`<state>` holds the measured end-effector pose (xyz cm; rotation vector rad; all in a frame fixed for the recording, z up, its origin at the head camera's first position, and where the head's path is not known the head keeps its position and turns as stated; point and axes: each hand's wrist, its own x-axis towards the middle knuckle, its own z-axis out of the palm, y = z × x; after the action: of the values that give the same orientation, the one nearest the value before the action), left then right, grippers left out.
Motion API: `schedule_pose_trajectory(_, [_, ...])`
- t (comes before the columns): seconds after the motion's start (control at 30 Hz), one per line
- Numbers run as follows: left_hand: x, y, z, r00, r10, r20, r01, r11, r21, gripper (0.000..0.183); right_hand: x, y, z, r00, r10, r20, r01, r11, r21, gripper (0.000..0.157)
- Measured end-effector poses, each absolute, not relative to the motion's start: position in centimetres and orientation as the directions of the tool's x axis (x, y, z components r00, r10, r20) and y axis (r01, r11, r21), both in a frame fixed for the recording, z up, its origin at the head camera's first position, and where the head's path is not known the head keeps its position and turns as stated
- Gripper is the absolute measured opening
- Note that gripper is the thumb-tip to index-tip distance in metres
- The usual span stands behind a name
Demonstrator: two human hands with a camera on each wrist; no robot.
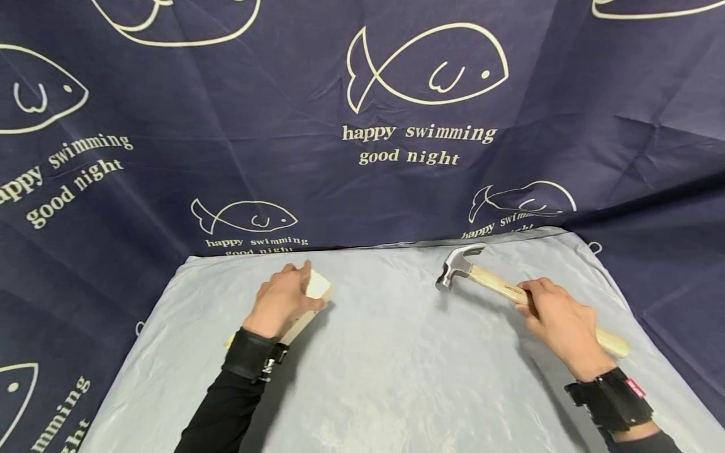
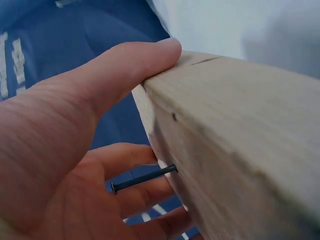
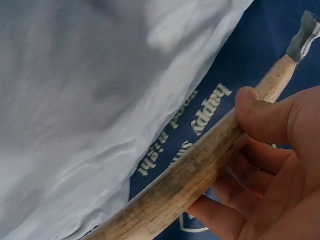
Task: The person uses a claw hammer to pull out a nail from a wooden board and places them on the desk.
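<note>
My left hand [image 1: 283,299] grips a pale wooden block [image 1: 319,286] at its far end, thumb on one side and fingers on the other. Close up in the left wrist view, a dark nail [image 2: 145,179] stands partly out of the face of the block [image 2: 240,115], its head pointing toward the palm. A small dark spot shows in the wood near it. On the right, my right hand [image 1: 563,321] holds a claw hammer [image 1: 495,282] by its wooden handle [image 3: 175,185]. The metal head [image 1: 453,267] points to the left, raised above the table.
A pale grey cloth covers the table [image 1: 385,365]. Behind and beside it hangs a dark blue curtain [image 1: 317,138] printed with fish outlines and lettering. The table's far edge lies just beyond the hammer head.
</note>
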<state>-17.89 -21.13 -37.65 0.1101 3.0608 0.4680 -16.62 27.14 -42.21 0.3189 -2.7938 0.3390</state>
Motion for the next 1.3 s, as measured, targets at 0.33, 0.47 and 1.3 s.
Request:
schedule_pose_trajectory(0.33, [-18.6, -14.1, -37.5, -0.98, 0.182, -0.077, 0.15, 0.939, 0.309, 0.097, -15.9, 25.6, -41.9, -0.918, -0.165, 0.36, -0.256, 0.941, -0.222, 0.039])
schedule_pose_trajectory(0.47, [-18.6, -11.9, -37.7, -0.972, 0.212, -0.098, 0.175, 0.94, 0.292, 0.095, -15.6, 25.8, -41.9, -0.918, -0.161, 0.362, -0.254, 0.94, -0.226, 0.039])
schedule_pose_trajectory(1.3, [-18.9, -5.6, -40.8, -0.963, 0.258, -0.083, 0.229, 0.937, 0.263, 0.094, -14.8, 23.5, -41.6, -0.866, -0.204, 0.457, -0.324, 0.924, -0.202, 0.035])
